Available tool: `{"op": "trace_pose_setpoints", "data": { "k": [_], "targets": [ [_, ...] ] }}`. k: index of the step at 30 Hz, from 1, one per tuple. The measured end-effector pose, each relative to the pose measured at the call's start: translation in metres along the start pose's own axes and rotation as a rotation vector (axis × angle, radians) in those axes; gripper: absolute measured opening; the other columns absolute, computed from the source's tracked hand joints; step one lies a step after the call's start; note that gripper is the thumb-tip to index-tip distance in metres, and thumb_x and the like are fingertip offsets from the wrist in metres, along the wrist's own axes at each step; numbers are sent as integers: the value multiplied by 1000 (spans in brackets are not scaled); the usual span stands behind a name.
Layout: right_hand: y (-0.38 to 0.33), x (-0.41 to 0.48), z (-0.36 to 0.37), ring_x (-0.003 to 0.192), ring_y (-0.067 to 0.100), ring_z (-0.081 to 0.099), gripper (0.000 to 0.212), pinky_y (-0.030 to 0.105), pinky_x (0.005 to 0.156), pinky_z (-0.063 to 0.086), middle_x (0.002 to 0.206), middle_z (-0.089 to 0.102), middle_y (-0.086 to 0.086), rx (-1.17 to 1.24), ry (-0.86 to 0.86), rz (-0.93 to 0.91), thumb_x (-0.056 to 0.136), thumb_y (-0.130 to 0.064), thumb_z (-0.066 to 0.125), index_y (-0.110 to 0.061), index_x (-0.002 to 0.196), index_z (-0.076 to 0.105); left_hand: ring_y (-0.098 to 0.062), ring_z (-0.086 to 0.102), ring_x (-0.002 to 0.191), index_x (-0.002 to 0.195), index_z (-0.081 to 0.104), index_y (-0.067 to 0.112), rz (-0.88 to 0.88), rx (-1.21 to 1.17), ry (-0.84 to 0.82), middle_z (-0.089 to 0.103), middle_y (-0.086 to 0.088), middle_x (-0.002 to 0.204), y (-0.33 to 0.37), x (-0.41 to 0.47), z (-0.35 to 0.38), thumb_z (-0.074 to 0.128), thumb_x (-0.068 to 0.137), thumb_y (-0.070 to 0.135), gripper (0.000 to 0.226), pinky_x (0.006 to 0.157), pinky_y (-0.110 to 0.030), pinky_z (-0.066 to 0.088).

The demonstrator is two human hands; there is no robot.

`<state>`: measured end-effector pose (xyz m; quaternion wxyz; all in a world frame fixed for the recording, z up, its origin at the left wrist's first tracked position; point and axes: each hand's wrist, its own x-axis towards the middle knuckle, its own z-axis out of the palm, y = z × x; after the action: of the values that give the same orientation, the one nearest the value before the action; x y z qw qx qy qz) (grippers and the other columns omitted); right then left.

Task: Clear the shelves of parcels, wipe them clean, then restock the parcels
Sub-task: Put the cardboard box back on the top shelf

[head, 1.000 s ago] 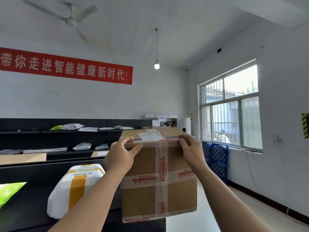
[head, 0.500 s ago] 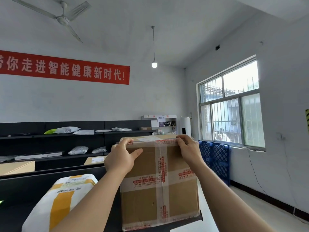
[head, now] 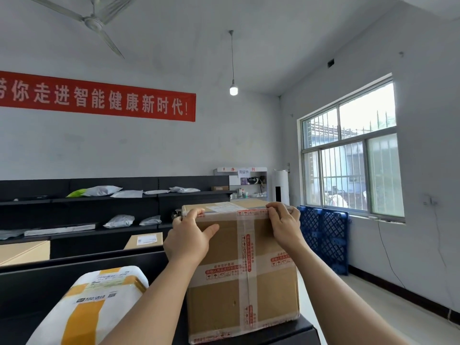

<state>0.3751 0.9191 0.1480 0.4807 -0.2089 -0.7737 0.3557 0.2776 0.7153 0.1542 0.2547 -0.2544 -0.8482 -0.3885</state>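
A taped brown cardboard box (head: 239, 290) stands upright at the right end of a black shelf (head: 293, 331). My left hand (head: 186, 241) grips the box's top left edge, fingers curled over the top. My right hand (head: 285, 226) grips the top right edge the same way. To the box's left lies a white parcel with yellow tape (head: 92, 305) on the same shelf.
Black shelves (head: 99, 199) along the back wall carry several grey mailer bags (head: 99, 191) and flat cardboard boxes (head: 144, 240). Blue plastic pallets (head: 326, 240) lean under the window at the right. Bare floor runs along the right wall.
The box has come down a little and now rests on the shelf's right end. My view has tilted upward, and both hands keep their hold on the top edge.
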Motion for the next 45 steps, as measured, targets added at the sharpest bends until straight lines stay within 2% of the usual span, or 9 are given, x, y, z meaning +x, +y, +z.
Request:
{"op": "trace_pose_setpoints", "data": {
  "k": [6,10,16,21,24,28,32,40,45],
  "targets": [
    [2,0,4,123,32,33,24,53,109,29,138,22,0,-38,7,7,101,-45,32,-43,117,50,-25,57,105,131,41,42,11,9,-1,50,-5,130,-1,-1,4,53,85,62,51,73,-35,47],
    [-5,-2,3,133,37,26,34,53,111,27,150,10,1,-82,10,27,102,-43,32,-41,132,45,-30,50,118,136,38,39,11,-40,-33,44,-9,136,1,-2,2,53,89,55,52,87,-42,48],
    [-19,-29,-1,147,30,-3,45,53,116,0,159,-6,2,-282,8,-78,101,-44,33,-43,146,30,-33,30,136,146,32,31,95,-16,64,28,-13,152,15,-21,-13,51,94,44,57,107,-45,33],
    [-28,-69,-7,147,29,-6,47,52,116,-2,161,-4,3,-316,-59,-134,100,-43,35,-42,147,29,-26,45,123,133,51,24,147,-107,94,48,-5,137,15,-53,-28,54,94,35,40,98,-40,43],
    [-31,-97,-10,147,29,-4,48,52,117,2,161,-2,2,-307,-115,-124,99,-45,36,-40,146,30,-15,55,106,122,59,23,120,-187,47,59,2,123,4,-76,-33,53,95,31,29,78,-26,47],
    [-32,-137,-11,147,26,-2,46,53,117,5,160,4,1,-281,-170,-109,99,-46,37,-40,144,34,-5,54,79,103,63,25,68,-217,-38,62,12,94,-17,-110,-41,53,95,30,14,54,-15,36],
    [-27,-179,-8,147,27,-1,45,52,118,8,160,7,2,-279,-251,-75,99,-43,39,-39,144,36,-4,55,78,95,63,25,-2,-203,-118,57,18,81,-43,-149,-46,54,94,28,10,56,-16,38],
    [-11,-269,10,146,27,6,45,48,118,16,160,13,3,-273,-434,-23,97,-39,47,-35,142,43,-10,59,89,92,64,26,-134,-153,-258,64,10,93,-119,-234,-70,54,93,30,11,78,-30,51],
    [-23,-322,39,144,26,15,48,47,117,21,156,25,1,-294,-552,-63,97,-36,50,-31,144,41,-6,57,91,95,61,32,-211,-124,-286,61,17,95,-179,-280,-97,53,93,31,8,75,-22,44]
  ]
}}
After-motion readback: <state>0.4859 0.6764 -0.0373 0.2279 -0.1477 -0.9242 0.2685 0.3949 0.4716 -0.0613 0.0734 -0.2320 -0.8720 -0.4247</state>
